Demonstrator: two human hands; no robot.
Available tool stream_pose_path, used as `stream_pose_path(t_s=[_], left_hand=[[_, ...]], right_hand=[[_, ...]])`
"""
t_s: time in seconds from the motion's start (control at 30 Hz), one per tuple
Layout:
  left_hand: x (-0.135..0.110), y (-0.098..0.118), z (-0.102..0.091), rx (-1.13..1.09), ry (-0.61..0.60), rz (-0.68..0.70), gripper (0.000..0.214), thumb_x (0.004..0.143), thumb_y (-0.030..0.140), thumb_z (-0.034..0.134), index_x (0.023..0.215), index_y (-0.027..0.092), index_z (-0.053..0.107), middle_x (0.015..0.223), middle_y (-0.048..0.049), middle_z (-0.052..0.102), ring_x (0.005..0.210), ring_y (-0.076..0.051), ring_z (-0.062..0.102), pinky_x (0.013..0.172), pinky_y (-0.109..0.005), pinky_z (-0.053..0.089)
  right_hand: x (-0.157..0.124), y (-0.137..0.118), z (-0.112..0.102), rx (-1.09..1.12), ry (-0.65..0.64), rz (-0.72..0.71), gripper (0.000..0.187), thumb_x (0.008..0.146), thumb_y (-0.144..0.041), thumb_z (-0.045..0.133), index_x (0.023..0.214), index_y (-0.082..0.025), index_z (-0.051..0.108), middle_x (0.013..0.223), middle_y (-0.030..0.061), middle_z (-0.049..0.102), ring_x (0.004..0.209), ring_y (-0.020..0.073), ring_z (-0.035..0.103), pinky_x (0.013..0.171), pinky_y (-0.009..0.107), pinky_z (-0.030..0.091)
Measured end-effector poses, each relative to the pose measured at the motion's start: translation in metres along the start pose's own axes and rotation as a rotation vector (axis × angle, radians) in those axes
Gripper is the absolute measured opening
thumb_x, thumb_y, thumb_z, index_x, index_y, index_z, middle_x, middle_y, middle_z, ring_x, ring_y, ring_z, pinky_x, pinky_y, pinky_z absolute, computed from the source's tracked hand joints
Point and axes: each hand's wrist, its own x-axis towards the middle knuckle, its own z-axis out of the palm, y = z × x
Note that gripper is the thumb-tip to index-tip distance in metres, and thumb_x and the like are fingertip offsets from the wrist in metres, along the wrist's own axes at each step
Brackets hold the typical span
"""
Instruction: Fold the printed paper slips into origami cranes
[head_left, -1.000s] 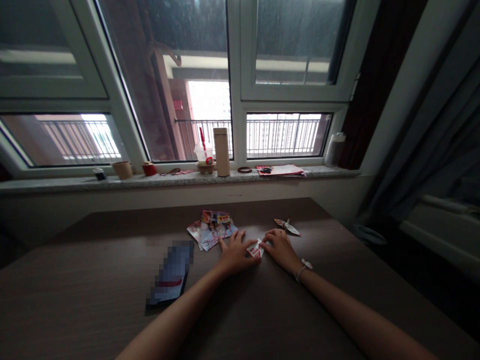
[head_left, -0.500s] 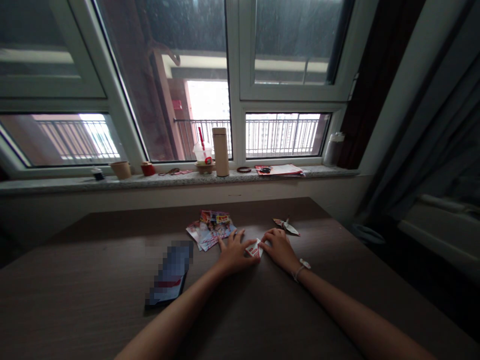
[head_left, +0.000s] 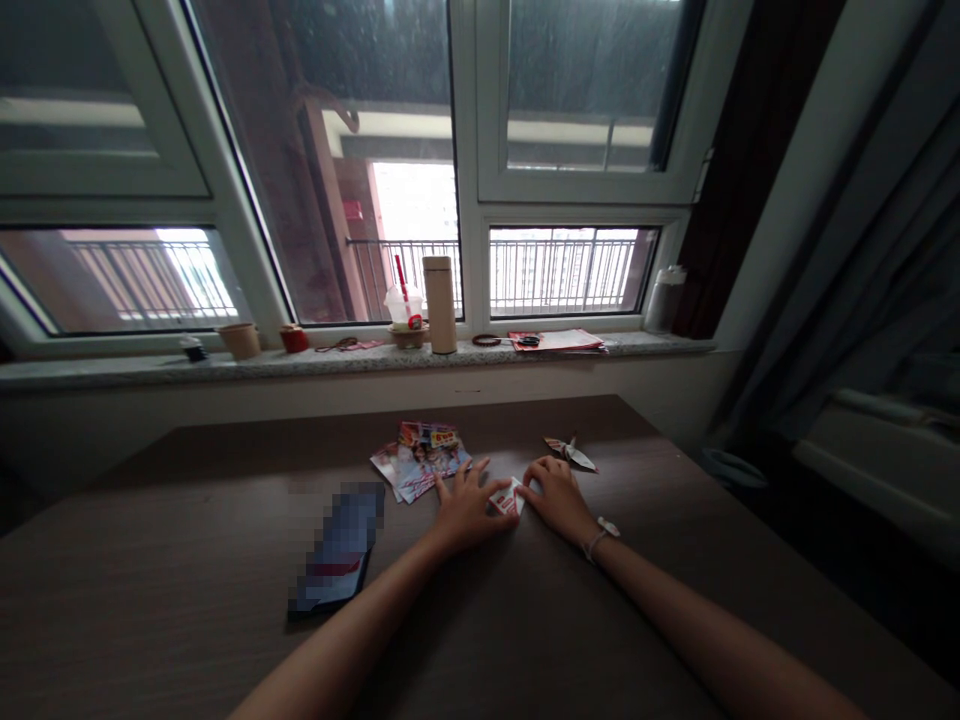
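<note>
A small folded piece of paper (head_left: 508,497), white with red print, lies on the table between my two hands. My left hand (head_left: 466,507) has its thumb and index finger on the paper's left and near edges, while its other fingers are spread towards a pile of printed paper sheets (head_left: 431,465). At the right corner, the bent fingers of my right hand (head_left: 559,497) pinch the paper; its fingertips partly hide that edge. Beyond my right hand rests a folded paper crane (head_left: 574,454).
A phone with a blurred screen (head_left: 341,550) lies left of my left forearm on the dark wooden table (head_left: 172,560). Along the windowsill (head_left: 360,362) stand a tan flask (head_left: 440,305), a cup with a red straw (head_left: 406,306), a paper cup (head_left: 240,341), and scissors (head_left: 528,341) beside papers.
</note>
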Motion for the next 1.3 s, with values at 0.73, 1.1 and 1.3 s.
stream_pose_path(t_s=[0.73, 1.1, 1.3], left_hand=[[-0.006, 0.003, -0.001, 0.026, 0.126, 0.055, 0.037, 0.079, 0.063, 0.061, 0.112, 0.048, 0.066, 0.152, 0.0038, 0.038, 0.14, -0.04, 0.026, 0.106, -0.076, -0.006], [-0.006, 0.002, -0.001, 0.026, 0.139, 0.024, 0.039, 0.078, 0.062, 0.063, 0.113, 0.046, 0.066, 0.152, 0.0035, 0.038, 0.14, -0.041, 0.025, 0.107, -0.075, -0.005], [-0.004, 0.0, 0.003, 0.029, 0.166, 0.033, 0.037, 0.078, 0.061, 0.064, 0.111, 0.047, 0.067, 0.151, 0.0018, 0.041, 0.14, -0.04, 0.027, 0.104, -0.078, -0.005]], right_hand=[[0.007, 0.018, 0.003, 0.208, 0.065, 0.013, 0.017, 0.088, -0.031, 0.054, 0.09, -0.021, 0.068, 0.099, 0.0059, 0.062, 0.105, 0.0225, 0.053, 0.097, 0.036, 0.038], [-0.003, 0.02, -0.01, 0.176, 0.029, -0.118, 0.018, 0.087, -0.027, 0.06, 0.093, -0.025, 0.076, 0.109, 0.0073, 0.06, 0.111, 0.0227, 0.052, 0.103, 0.038, 0.038], [-0.004, 0.02, -0.008, 0.146, 0.038, -0.165, 0.016, 0.086, -0.024, 0.064, 0.093, -0.025, 0.077, 0.11, 0.0082, 0.058, 0.112, 0.0233, 0.05, 0.104, 0.039, 0.038]])
